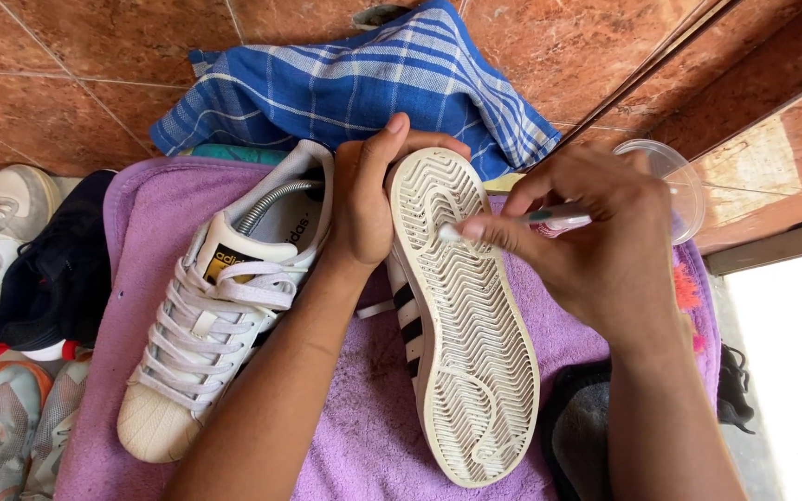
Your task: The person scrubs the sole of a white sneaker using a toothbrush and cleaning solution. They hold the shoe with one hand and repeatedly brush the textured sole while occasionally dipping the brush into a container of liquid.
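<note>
A: What is underfoot here?

B: Reddish-brown stone tile floor (76, 93), with a purple towel (364, 427) spread over it. At twelve o'clock lies a blue checked cloth (327, 83).

A: And the hands?

B: The left hand (364, 199) is closed around the heel end of a white sneaker turned on its side (461, 315), sole facing up, at the towel's middle. The right hand (596, 237) pinches a small brush (512, 223), its tip touching the sole.

A: How crowded are the edges?

B: At nine o'clock, the second white sneaker (225, 297) lies just beside the left forearm; beyond it other shoes (20, 278) pack the towel's left edge. A clear plastic cup (675, 181) sits at two o'clock, near the right hand. A dark cloth (577, 427) lies at five o'clock.
</note>
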